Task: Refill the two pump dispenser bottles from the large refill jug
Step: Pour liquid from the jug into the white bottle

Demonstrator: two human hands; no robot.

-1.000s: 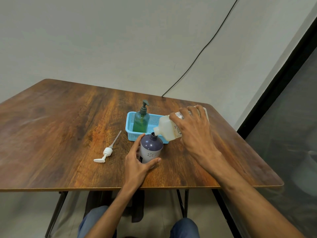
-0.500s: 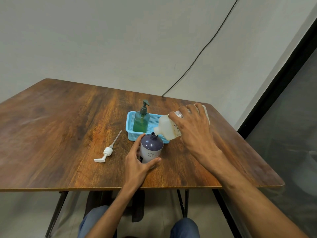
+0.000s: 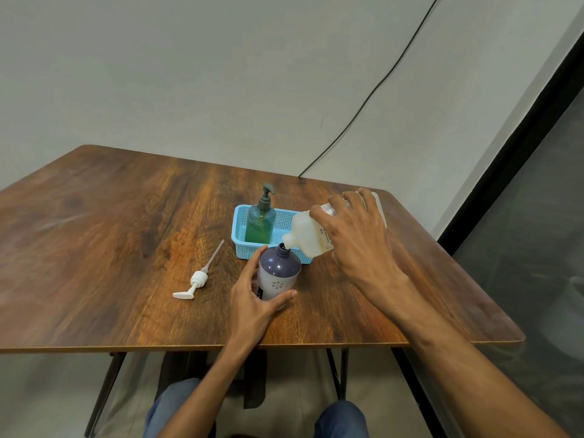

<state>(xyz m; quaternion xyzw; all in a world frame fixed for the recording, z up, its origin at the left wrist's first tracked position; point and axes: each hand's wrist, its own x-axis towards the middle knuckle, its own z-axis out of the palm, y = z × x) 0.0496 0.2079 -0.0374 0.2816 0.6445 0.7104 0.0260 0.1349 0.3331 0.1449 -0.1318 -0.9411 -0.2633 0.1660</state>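
A purple bottle (image 3: 278, 273) with its pump off stands upright near the table's front edge; my left hand (image 3: 252, 298) grips its body. My right hand (image 3: 357, 235) holds the translucent white refill jug (image 3: 308, 233) tipped on its side, its spout right over the purple bottle's open neck. No stream of liquid can be made out. The bottle's white pump head (image 3: 197, 278) with its long tube lies on the wood to the left. A green pump bottle (image 3: 261, 221) with its pump on stands in the blue basket (image 3: 241, 245).
The wooden table (image 3: 110, 232) runs wide to the left and back. A black cable (image 3: 363, 105) climbs the wall behind it. My knees (image 3: 341, 418) show under the front edge, and a dark frame (image 3: 521, 121) runs along the right.
The jug has stayed tilted over the purple bottle, shifting only very slightly. Both hands keep their holds.
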